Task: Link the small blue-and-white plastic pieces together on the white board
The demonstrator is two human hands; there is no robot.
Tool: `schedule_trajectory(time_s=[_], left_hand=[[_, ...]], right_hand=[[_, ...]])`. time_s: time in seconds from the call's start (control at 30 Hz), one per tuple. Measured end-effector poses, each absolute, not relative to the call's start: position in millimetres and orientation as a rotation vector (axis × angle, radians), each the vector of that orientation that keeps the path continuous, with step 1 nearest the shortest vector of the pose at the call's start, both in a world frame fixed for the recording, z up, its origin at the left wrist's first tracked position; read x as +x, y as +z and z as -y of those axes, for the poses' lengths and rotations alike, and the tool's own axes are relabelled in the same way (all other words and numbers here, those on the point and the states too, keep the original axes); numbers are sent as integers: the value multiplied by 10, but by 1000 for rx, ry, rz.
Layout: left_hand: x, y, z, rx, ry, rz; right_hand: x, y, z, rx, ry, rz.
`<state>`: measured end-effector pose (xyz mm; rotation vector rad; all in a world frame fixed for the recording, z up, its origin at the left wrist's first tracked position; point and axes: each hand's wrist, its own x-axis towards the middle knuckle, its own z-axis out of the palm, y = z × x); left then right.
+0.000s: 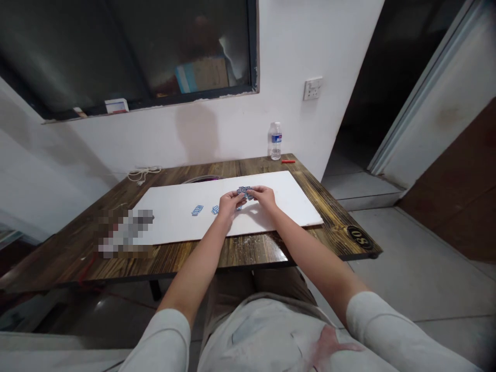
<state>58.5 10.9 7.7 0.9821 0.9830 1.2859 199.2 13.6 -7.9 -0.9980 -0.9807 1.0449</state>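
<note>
Both my hands are over a white board (174, 222) lying on a dark wood-grain table (77, 258). My left hand (230, 203) and my right hand (263, 197) meet near the board's far side. Between their fingers is a small cluster of blue-and-white pieces (244, 192), partly hidden by my fingers. Their exact kind is too small to tell. Left of my hands, a flat blue-and-white piece (197, 210) and another (215, 210) lie apart on the board.
A plastic water bottle (275, 141) and a small red stick (288, 161) stand at the table's far edge. A coiled white cable (143, 174) lies far left. A pixelated patch (126, 232) covers something at the board's left end. Tiled floor lies to the right.
</note>
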Motion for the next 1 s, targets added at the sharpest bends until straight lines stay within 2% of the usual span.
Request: schedule_trajectory(time_s=[0.43,1.0], left_hand=[[565,61,-129,943,1379,-963],[552,31,-139,983,1292,-1052]], right_hand=[[1956,-73,-120,-897,1140,950],[1957,-133,-101,-965,1115,959]])
